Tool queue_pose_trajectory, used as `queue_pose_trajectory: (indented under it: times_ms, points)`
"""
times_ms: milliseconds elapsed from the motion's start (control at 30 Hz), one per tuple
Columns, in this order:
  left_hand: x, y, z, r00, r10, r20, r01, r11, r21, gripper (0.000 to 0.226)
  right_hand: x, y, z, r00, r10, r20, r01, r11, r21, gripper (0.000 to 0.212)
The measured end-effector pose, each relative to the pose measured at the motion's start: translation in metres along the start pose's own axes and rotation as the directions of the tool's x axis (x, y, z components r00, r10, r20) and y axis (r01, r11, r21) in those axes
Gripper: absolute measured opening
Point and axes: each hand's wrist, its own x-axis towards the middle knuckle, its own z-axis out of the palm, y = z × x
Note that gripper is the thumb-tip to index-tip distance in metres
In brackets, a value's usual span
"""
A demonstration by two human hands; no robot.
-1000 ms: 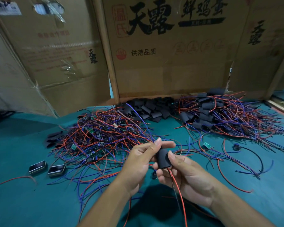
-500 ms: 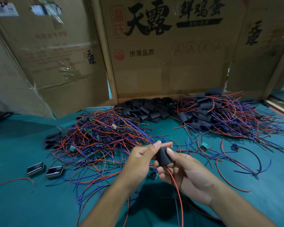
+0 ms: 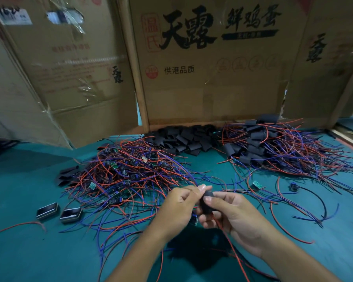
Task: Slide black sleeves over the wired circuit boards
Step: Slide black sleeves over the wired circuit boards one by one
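Centrally, just above the teal table [image 3: 29,251], both hands meet around one black sleeve [image 3: 206,202]. The right hand [image 3: 235,217] pinches it between thumb and curled fingers, and a red wire [image 3: 231,247] trails from under that hand toward the near edge. The left hand [image 3: 178,208] has its fingertips pressed together at the sleeve's upper end, where blue and red leads run off into the heap; a small circuit board [image 3: 194,220] peeks out below, between the two hands (whether it is partly inside the sleeve cannot be told).

Left of the hands lies a pile of wired circuit boards [image 3: 126,176], bare green boards tangled in red and blue wire. Behind it, against the cardboard boxes [image 3: 212,82], sits a heap of loose black sleeves [image 3: 183,139]. To the right is a pile of sleeved boards [image 3: 273,147] with their wires fanned out. Two small dark rectangular cases [image 3: 58,213] lie side by side near the left edge, and one loose green board [image 3: 256,184] lies alone on the table right of the hands.
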Motion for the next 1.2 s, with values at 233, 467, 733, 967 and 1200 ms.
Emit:
queue_pose_trajectory:
  times_ms: [233, 467, 733, 967, 1200]
  points:
    - [0.008, -0.020, -0.011, 0.941, 0.313, -0.133, -0.053, 0.521, 0.852, 0.046, 0.019, -0.048, -0.031, 0.939, -0.176, -0.294, 0.089, 0.954, -0.287, 0.016]
    - [0.016, -0.027, -0.014, 0.933, 0.274, -0.234, 0.057, 0.529, 0.847, 0.036, 0.100, -0.162, -0.106, 0.739, -0.610, -0.287, -0.152, 0.264, -0.952, 0.019]
    - [0.020, -0.033, -0.013, 0.932, 0.260, -0.252, 0.100, 0.483, 0.870, 0.037, 0.162, -0.187, -0.097, 0.806, -0.587, -0.075, -0.278, -0.265, -0.923, 0.032]
    - [0.021, -0.036, -0.015, 0.929, 0.281, -0.242, 0.105, 0.427, 0.898, 0.039, 0.227, -0.079, -0.043, 0.996, -0.069, 0.056, 0.019, -0.447, -0.894, 0.027]
    - [0.023, -0.041, -0.016, 0.922, 0.303, -0.241, 0.099, 0.417, 0.903, 0.036, 0.249, -0.052, -0.052, 0.998, 0.008, -0.058, -0.047, -0.475, -0.879, 0.051]
